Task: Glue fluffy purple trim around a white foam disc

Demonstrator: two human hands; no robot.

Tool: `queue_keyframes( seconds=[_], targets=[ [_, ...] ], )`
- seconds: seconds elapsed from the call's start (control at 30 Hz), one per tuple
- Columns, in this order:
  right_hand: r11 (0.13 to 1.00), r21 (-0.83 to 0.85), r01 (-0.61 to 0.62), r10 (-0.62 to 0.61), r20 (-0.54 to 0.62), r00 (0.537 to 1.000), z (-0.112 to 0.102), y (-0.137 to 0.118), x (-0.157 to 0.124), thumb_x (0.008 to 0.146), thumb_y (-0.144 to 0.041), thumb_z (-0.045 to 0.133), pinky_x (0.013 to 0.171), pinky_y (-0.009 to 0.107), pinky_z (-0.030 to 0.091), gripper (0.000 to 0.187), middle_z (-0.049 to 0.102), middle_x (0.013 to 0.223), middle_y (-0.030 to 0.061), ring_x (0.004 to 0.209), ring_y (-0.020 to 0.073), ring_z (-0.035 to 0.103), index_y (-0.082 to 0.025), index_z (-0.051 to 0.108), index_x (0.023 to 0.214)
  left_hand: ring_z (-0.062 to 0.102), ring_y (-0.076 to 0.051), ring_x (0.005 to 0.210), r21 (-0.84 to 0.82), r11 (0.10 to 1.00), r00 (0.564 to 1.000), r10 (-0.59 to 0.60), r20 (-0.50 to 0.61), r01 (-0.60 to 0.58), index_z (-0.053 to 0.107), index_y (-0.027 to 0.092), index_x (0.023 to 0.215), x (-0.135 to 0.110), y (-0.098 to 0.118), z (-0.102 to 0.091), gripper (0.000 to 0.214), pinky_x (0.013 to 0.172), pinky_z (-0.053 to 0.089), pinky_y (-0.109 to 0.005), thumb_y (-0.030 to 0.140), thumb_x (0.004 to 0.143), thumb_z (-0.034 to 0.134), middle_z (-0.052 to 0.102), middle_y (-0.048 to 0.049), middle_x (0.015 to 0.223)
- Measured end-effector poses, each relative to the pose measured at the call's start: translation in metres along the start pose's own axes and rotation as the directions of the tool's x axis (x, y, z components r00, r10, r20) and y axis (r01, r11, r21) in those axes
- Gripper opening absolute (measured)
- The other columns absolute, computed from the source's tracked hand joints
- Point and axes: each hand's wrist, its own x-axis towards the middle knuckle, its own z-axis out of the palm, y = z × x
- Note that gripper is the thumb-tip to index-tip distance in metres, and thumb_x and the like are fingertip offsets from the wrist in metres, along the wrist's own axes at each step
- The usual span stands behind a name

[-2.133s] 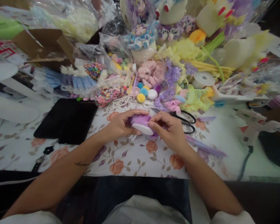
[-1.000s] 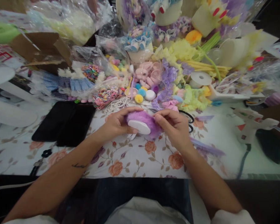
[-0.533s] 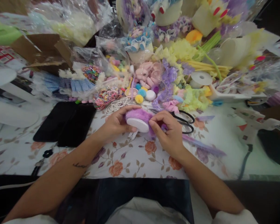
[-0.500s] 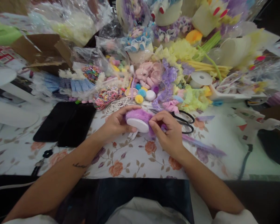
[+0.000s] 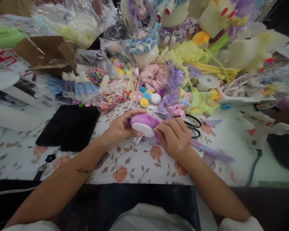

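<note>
Disc [image 5: 143,130] with purple fur [image 5: 145,119] over its far side, held up above the flowered cloth [image 5: 139,166], mid-table, between the hands. Left hand [image 5: 122,125] clasps it: thumb at the white face, fingers over the fur. Right hand [image 5: 174,138] curled, thumb and forefinger pinching what looks like the fur's edge at the disc's right rim; exact contact hidden. Risks, as judged: a slack left thumb might let the disc tilt or slide out of the fur; a hard right tug could pull the edge crooked or bunch it. Scissors [image 5: 192,125] lie just beyond the right hand, so a backward sweep might knock them; the forearm could drag the long ribbon [image 5: 213,152]. Count: one disc held, one fur piece, one scissors, one glue gun [image 5: 261,128], two black slabs [image 5: 80,130], two loose ribbons, two blue pompoms [image 5: 147,95]. Beads [image 5: 120,109] too tangled to count.
</note>
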Motion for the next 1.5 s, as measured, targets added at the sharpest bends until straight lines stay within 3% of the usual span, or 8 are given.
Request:
queue_keyframes(
  seconds=[0.33, 0.47, 0.57, 0.7, 1.03, 1.23, 1.4, 1.5],
  targets=[
    [0.996, 0.085, 0.038, -0.035, -0.04, 0.999, 0.003, 0.006, -0.004, 0.094, -0.014, 0.055, 0.068, 0.036, 0.046, 0.012, 0.069, 0.084, 0.0055, 0.074, 0.0193, 0.059, -0.024, 0.062, 0.092, 0.065, -0.014, 0.085, 0.056, 0.998, 1.0, -0.004, 0.013, 0.004, 0.065, 0.026, 0.122, 0.0, -0.001, -0.004, 0.066, 0.073, 0.054, -0.021, 0.014, 0.061, 0.088, 0.07, -0.0035, 0.108],
    [0.933, 0.297, -0.205, 0.227, -0.04, 0.973, -0.003, 0.001, 0.004, 0.096, -0.016, 0.051, 0.072, 0.034, 0.047, 0.013, 0.067, 0.082, 0.0046, 0.076, 0.0175, 0.06, -0.021, 0.062, 0.092, 0.065, -0.015, 0.091, 0.182, 0.983, 1.0, 0.011, 0.005, -0.011, 0.065, 0.025, 0.123, 0.001, 0.001, -0.004, 0.065, 0.076, 0.054, -0.022, 0.018, 0.062, 0.088, 0.067, -0.0055, 0.118],
    [0.786, 0.448, -0.425, 0.427, 0.104, 0.898, -0.005, -0.002, 0.008, 0.094, -0.023, 0.056, 0.067, 0.03, 0.046, 0.014, 0.066, 0.078, 0.002, 0.071, 0.0147, 0.058, -0.021, 0.062, 0.082, 0.065, -0.017, 0.095, 0.217, 0.976, 1.0, -0.007, 0.005, 0.006, 0.065, 0.026, 0.122, 0.001, 0.002, -0.002, 0.064, 0.078, 0.055, -0.023, 0.02, 0.063, 0.088, 0.065, -0.0061, 0.124],
    [0.625, 0.539, -0.565, 0.517, 0.256, 0.817, -0.002, -0.002, 0.008, 0.089, -0.027, 0.064, 0.061, 0.026, 0.044, 0.013, 0.063, 0.075, -0.0004, 0.065, 0.0117, 0.056, -0.02, 0.064, 0.078, 0.065, -0.02, 0.101, 0.228, 0.973, 1.0, 0.028, -0.007, -0.025, 0.065, 0.025, 0.123, 0.0, 0.001, -0.002, 0.064, 0.082, 0.055, -0.026, 0.021, 0.063, 0.088, 0.066, -0.0065, 0.124],
    [0.469, 0.607, -0.641, 0.584, 0.331, 0.741, 0.007, -0.004, 0.004, 0.088, -0.031, 0.063, 0.059, 0.025, 0.042, 0.018, 0.06, 0.072, -0.0017, 0.061, 0.0104, 0.05, -0.019, 0.062, 0.075, 0.066, -0.022, 0.102, 0.228, 0.972, 0.998, 0.057, -0.013, -0.053, 0.066, 0.024, 0.121, 0.0, -0.001, -0.002, 0.064, 0.082, 0.056, -0.028, 0.02, 0.062, 0.088, 0.067, -0.0076, 0.122],
    [0.465, 0.623, -0.629, 0.6, 0.3, 0.742, 0.011, -0.004, 0.001, 0.086, -0.03, 0.064, 0.061, 0.025, 0.042, 0.017, 0.059, 0.072, -0.0017, 0.063, 0.011, 0.05, -0.02, 0.062, 0.073, 0.066, -0.022, 0.098, 0.204, 0.979, 1.0, 0.02, -0.019, -0.015, 0.065, 0.023, 0.122, 0.0, -0.002, -0.001, 0.065, 0.081, 0.056, -0.029, 0.022, 0.061, 0.089, 0.069, -0.0074, 0.116],
    [0.376, 0.653, -0.657, 0.698, 0.267, 0.665, 0.012, -0.006, 0.001, 0.088, -0.041, 0.061, 0.054, 0.025, 0.041, 0.023, 0.057, 0.067, -0.0023, 0.058, 0.0111, 0.047, -0.021, 0.062, 0.078, 0.066, -0.021, 0.1, 0.209, 0.977, 0.998, 0.055, -0.039, -0.045, 0.063, 0.026, 0.125, 0.0, -0.001, -0.002, 0.064, 0.086, 0.054, -0.03, 0.021, 0.065, 0.087, 0.068, -0.0055, 0.119],
    [0.421, 0.613, -0.669, 0.686, 0.267, 0.677, 0.012, -0.008, 0.002, 0.08, -0.041, 0.071, 0.055, 0.026, 0.041, 0.022, 0.057, 0.07, -0.002, 0.059, 0.0119, 0.048, -0.021, 0.06, 0.079, 0.067, -0.018, 0.098, 0.179, 0.98, 0.992, 0.101, -0.078, -0.086, 0.063, 0.03, 0.125, 0.001, -0.001, -0.004, 0.064, 0.086, 0.053, -0.029, 0.021, 0.066, 0.086, 0.068, -0.0032, 0.121]
  ],
)
